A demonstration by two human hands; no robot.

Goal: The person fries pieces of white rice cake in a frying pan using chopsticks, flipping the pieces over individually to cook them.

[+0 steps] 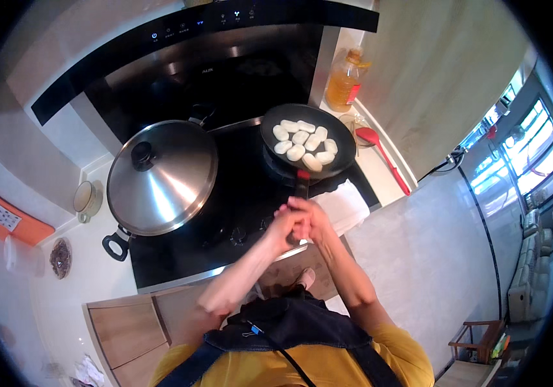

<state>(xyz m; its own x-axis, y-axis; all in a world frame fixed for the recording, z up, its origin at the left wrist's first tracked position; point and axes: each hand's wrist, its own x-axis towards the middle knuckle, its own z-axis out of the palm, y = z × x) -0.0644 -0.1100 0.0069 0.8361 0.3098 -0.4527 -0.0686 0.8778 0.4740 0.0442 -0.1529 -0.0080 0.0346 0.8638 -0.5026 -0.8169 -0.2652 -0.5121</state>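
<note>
My left hand and my right hand are clasped together over the black handle of a frying pan. Whether either hand grips that handle is hidden by the folded fingers. The dark nonstick pan sits on the right side of a black glass cooktop. In it lie several white oval pieces of food, apparently dough, spread in one layer. A white cloth lies just right of my hands, at the cooktop's front corner.
A large pot with a domed steel lid covers the left burner. Right of the pan are a red ladle and a bottle of oil. A cup stands far left, and a range hood overhangs the back.
</note>
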